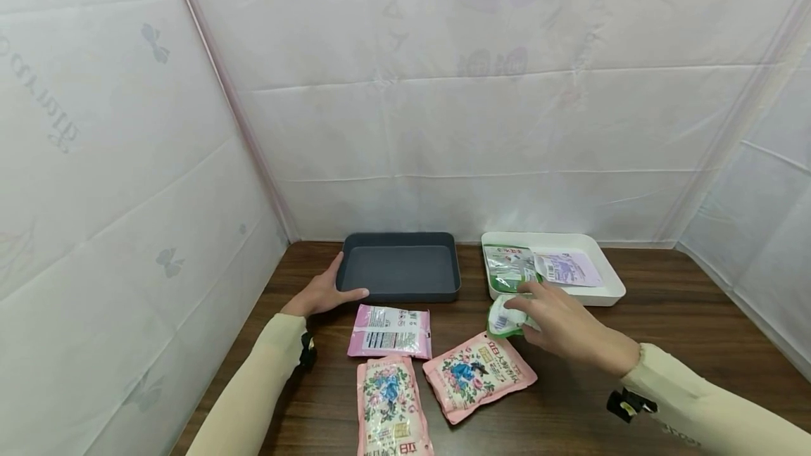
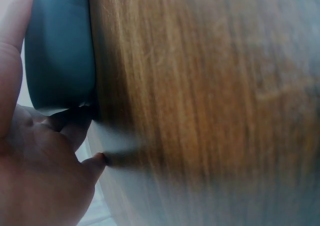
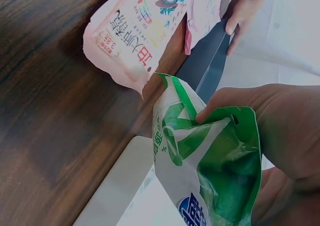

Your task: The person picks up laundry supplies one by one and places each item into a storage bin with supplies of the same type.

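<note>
My right hand [image 1: 564,319] pinches a green-and-white pouch [image 1: 503,318] near the front left corner of the white tray [image 1: 610,288]. In the right wrist view the thumb presses on the pouch [image 3: 220,171] by its green end, which has a hang hole; the other fingers are mostly hidden behind it. My left hand [image 1: 323,292] rests at the front left corner of the dark grey tray [image 1: 399,273], thumb stretched along the front side and fingers along the left side. The left wrist view shows that tray's end [image 2: 60,50] between thumb and fingers.
A green-and-silver pouch [image 1: 510,266] and a purple pouch [image 1: 570,270] lie in the white tray. Before the trays, a pink-and-white packet [image 1: 391,333] and two pink floral pouches, one upright [image 1: 394,407] and one slanted [image 1: 479,376], lie on the brown wooden table [image 1: 589,407]. White sheeting [image 1: 443,125] surrounds it.
</note>
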`<state>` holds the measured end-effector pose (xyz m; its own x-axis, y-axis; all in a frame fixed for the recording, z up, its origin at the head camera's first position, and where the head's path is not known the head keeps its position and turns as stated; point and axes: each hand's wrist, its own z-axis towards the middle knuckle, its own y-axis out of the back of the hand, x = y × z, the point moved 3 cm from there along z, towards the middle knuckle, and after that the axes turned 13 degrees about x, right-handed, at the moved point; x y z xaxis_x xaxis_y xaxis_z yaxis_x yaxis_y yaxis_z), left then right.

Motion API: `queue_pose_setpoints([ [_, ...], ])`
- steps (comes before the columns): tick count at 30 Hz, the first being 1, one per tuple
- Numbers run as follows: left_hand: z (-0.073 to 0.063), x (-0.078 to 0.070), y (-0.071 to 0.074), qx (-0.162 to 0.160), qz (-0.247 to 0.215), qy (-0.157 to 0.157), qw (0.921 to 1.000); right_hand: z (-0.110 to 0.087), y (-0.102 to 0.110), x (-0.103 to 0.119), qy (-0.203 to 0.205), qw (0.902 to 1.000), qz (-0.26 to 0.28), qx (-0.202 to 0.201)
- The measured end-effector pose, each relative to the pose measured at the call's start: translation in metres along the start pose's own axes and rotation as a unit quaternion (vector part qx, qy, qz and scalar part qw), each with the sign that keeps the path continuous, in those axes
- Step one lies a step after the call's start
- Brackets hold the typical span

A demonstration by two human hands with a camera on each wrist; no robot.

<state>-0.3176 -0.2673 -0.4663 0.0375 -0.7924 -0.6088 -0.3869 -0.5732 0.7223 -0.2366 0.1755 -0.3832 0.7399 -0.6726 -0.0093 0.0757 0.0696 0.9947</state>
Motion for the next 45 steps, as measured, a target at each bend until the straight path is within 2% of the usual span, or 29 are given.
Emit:
queue_pose_setpoints([
  [16,-0.002,-0.001,0.000,0.002,0.002,0.014,0.9999,0.018,0.005,0.003,0.007,0.9998,0.003,0.020],
  [45,-0.004,0.001,0.001,0.001,0.002,0.013,0.9999,0.051,0.020,0.008,0.031,0.9990,0.030,-0.010],
])
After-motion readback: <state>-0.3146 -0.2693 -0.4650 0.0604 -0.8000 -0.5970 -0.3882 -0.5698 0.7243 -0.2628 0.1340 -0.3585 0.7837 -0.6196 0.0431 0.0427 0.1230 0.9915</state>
